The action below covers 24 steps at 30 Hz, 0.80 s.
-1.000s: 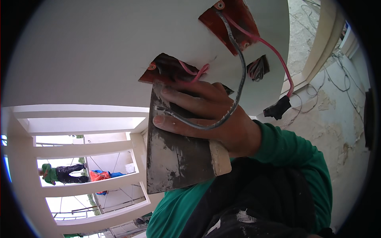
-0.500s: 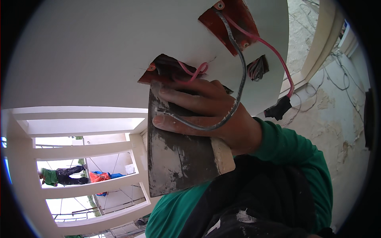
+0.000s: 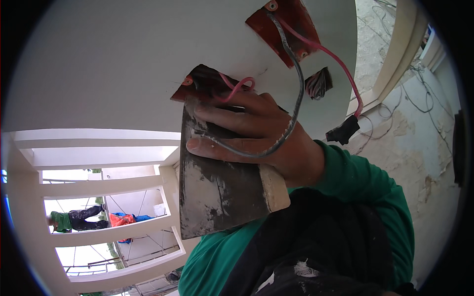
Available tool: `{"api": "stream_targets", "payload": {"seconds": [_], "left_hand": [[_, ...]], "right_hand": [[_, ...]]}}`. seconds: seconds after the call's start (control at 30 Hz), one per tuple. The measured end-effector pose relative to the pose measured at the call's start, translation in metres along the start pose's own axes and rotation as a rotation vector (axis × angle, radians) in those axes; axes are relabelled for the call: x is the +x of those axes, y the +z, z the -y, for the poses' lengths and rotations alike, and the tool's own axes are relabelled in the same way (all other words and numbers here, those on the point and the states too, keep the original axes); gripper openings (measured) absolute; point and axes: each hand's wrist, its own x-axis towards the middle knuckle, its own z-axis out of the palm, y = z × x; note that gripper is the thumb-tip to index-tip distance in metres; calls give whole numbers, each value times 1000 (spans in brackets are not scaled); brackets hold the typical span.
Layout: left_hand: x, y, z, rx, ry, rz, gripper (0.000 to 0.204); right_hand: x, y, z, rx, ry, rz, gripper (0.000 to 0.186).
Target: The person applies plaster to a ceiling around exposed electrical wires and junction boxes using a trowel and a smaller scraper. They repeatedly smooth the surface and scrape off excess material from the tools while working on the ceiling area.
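Observation:
My right hand (image 3: 276, 135) grips a wide scraper, fingers spread over its smeared metal blade (image 3: 217, 192), beside the pale handle (image 3: 274, 190). The blade's top reaches the lower edge of a dark red-rimmed box opening (image 3: 200, 79) with a looped pink wire (image 3: 244, 85) in a white surface (image 3: 118, 64); contact is unclear. From a red box (image 3: 296, 34) higher up, a grey cable (image 3: 299, 74) curves down across my fingers, and a pink wire (image 3: 350, 74) ends in a black taped bundle (image 3: 342, 130). A smaller hole (image 3: 319, 84) holds bunched wires. My left hand is not seen.
At lower left, pale beams (image 3: 98, 183) frame scaffolding (image 3: 86, 269), a person in green and dark trousers (image 3: 84, 218), and orange and blue sheets (image 3: 123, 219). At right are a door frame (image 3: 400, 54) and a patchy surface with loose cables (image 3: 419, 103).
My right hand and the scraper have moved slightly up and left over the last half second, after a small dip before that. The wires hang much as before.

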Motion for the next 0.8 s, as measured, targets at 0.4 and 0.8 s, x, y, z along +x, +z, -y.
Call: {"api": "stream_targets", "payload": {"seconds": [0.4, 0.8], "left_hand": [[4, 2, 1, 4, -2, 4, 73], [4, 4, 0, 1, 3, 11, 76]], "right_hand": [[1, 1, -1, -77, 8, -64, 58], [11, 4, 0, -39, 20, -90, 61]]}}
